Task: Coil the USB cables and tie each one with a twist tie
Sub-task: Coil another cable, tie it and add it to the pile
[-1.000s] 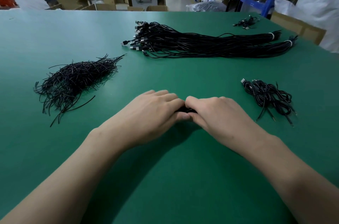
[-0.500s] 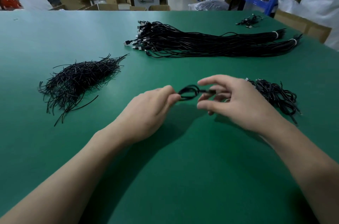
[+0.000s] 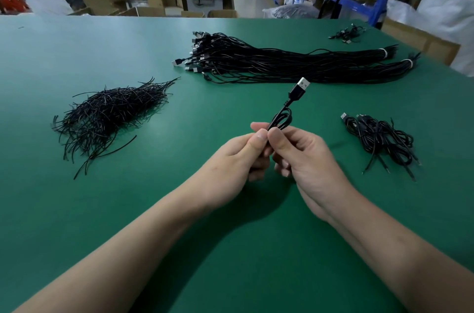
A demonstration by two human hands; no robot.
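Cable (image 3: 282, 117), pressed under both hands a second ago, is now lifted off the table (image 3: 230, 248), plug (image 3: 302, 84) up, with the left hand (image 3: 238, 156) and right hand (image 3: 305, 158) pinching the coil's base, probably twisting the tie.

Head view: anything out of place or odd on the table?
No visible damage. A small clump of cables sits alone at the far right corner, apart from the big bundle. A few twist ties trail loose from their pile. The held cable looks fine.

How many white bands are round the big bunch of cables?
2, both at the right end of the bunch: the far band and the near band. More may be hidden underneath.
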